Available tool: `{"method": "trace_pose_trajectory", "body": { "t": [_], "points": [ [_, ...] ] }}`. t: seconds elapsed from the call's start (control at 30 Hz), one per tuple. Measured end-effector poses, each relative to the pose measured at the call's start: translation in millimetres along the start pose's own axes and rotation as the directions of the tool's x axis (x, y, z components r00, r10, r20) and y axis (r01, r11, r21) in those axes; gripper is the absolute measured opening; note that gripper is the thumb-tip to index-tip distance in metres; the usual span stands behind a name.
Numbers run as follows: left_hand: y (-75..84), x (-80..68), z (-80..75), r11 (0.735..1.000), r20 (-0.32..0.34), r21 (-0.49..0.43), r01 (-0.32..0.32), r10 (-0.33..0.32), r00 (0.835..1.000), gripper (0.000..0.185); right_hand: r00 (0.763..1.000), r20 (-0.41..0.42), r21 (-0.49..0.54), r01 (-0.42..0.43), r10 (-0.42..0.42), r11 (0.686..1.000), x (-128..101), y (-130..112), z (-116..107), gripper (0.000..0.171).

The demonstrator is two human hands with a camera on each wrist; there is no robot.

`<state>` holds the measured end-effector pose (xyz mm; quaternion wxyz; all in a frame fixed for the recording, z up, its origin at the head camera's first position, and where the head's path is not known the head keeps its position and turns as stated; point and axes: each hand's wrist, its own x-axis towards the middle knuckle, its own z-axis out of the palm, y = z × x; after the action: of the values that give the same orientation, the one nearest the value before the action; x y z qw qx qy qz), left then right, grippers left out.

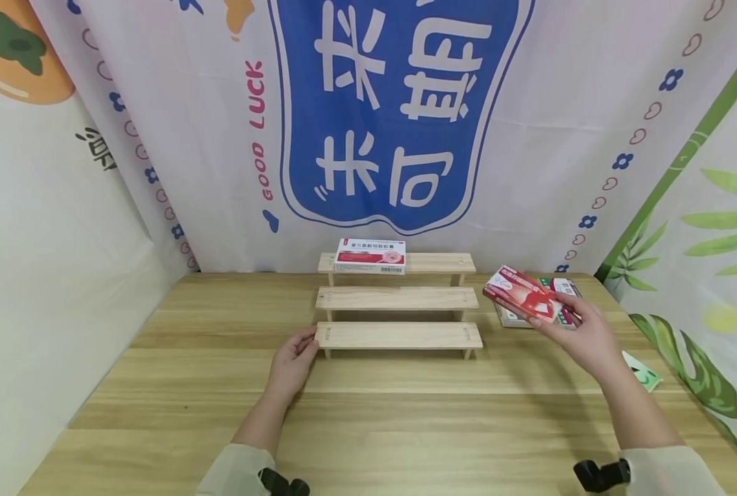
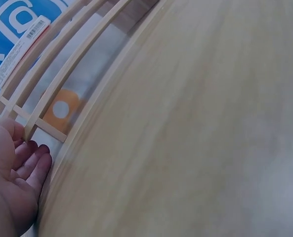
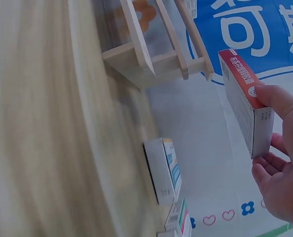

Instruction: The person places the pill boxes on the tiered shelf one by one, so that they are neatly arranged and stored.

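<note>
A pale wooden three-step display stand (image 1: 398, 335) stands on the table in the head view. My left hand (image 1: 292, 365) is at the left end of its lowest step, with thumb and curled fingers around that end in the left wrist view. A white and red medicine box (image 1: 370, 256) sits at the left of the top step. My right hand (image 1: 582, 334) grips a red medicine box (image 1: 520, 293) by one end, tilted and raised to the right of the stand. In the right wrist view, the box's white side (image 3: 242, 111) shows, with the thumb on its red face.
More medicine boxes (image 1: 512, 320) lie on the table (image 1: 406, 434) beneath the right hand, partly hidden. A green and white box (image 1: 641, 372) lies near the right edge, partly behind the right forearm. A printed cloth (image 1: 207, 172) hangs behind the table.
</note>
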<state>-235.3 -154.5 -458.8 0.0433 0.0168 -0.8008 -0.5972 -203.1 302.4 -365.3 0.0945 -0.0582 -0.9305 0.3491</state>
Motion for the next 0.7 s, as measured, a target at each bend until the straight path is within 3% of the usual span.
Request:
{"method": "trace_pose_trajectory", "body": {
  "t": [0.23, 0.5, 0.7],
  "points": [
    [-1.4, 2.5, -5.1, 0.997, 0.020, 0.069, -0.016, 0.015, 1.000, 0.033, 0.997, 0.033, 0.070, 0.066, -0.069, 0.995, 21.8, -21.9, 11.3, 0.084],
    [-6.2, 7.5, -6.9, 1.000, 0.025, 0.002, -0.025, 0.025, 0.999, 0.032, 0.994, 0.100, 0.064, 0.040, -0.047, 0.997, 41.8, -42.1, 24.5, 0.091],
    [-6.3, 6.7, -5.7, 1.000, 0.024, -0.007, -0.026, 0.026, 0.999, 0.032, 0.988, 0.126, 0.051, 0.084, -0.090, 0.995, 53.4, -54.8, 35.0, 0.089]
  ]
}}
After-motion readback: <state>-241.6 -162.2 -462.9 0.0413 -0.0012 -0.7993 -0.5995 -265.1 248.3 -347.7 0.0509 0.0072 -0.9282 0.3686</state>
